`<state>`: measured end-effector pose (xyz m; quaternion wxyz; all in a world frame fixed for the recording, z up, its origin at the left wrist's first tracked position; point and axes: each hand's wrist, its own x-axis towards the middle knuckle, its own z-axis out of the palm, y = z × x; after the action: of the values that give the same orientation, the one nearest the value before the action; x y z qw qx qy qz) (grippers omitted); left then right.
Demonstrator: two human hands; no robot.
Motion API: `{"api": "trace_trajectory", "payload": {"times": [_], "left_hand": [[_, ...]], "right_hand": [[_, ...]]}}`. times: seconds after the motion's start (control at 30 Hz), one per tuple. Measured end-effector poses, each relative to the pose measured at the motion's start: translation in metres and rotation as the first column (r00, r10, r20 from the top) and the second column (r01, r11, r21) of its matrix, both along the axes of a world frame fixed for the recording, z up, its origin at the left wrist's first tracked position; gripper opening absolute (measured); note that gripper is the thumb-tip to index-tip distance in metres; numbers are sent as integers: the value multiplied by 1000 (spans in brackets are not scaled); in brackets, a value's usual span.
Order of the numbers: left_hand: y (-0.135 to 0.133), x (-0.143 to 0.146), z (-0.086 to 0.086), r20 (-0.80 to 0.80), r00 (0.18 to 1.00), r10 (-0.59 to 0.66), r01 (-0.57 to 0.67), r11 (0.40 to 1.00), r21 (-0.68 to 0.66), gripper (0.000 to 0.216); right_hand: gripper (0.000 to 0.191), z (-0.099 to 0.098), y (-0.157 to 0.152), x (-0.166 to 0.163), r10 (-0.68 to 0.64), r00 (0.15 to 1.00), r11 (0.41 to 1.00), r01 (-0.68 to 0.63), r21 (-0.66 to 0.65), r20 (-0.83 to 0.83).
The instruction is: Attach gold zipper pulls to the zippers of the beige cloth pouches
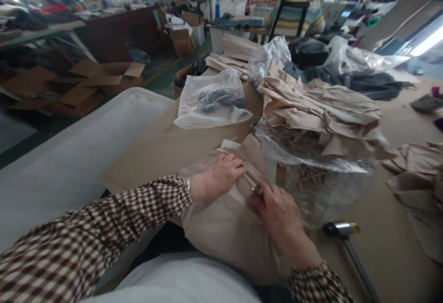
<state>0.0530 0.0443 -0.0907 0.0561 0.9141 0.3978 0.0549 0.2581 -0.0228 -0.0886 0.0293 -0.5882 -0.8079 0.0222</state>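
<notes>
My left hand (pixel 218 177) lies fingers-down on a beige fabric piece (pixel 224 229) in front of me, pressing it onto the table. My right hand (pixel 280 215) is closed around a thin tool with a dark handle (pixel 254 187), its metal tip pointing toward my left fingers on the cloth. Both sleeves are brown-and-white check. A clear plastic bag (pixel 311 178) with small beige pieces lies just right of my hands.
A pile of beige fabric pieces (pixel 321 109) is heaped behind the bag. A plastic bag with dark items (pixel 214 100) rests on cardboard. A hammer (pixel 342 231) lies at the right. More beige cloth (pixel 418 174) sits far right. People work at the back.
</notes>
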Motion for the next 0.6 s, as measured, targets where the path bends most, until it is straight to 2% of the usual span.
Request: {"api": "trace_trajectory", "payload": {"times": [0.13,0.23,0.37,0.43,0.5,0.6], "left_hand": [[10,5,9,-10,1000,-14,13,999,-49,19],[16,8,15,-55,998,-28,24,997,-79,18],[18,4,24,-96,993,-67,63,997,-49,13],[9,-5,38,-77,993,-86,87,996,-1,13],[-11,-19,61,-15,993,-116,117,988,103,15],[-63,-48,111,105,979,-174,139,949,283,16]], "right_hand": [[18,0,4,-5,-113,993,992,115,-46,45],[18,0,9,-9,-120,990,988,127,-89,79],[17,8,12,-15,-89,993,994,93,-50,73],[16,27,5,-19,-55,996,998,54,18,76],[19,58,-14,-22,9,996,983,-26,180,92],[29,111,-59,-25,158,983,883,-181,434,90]]}}
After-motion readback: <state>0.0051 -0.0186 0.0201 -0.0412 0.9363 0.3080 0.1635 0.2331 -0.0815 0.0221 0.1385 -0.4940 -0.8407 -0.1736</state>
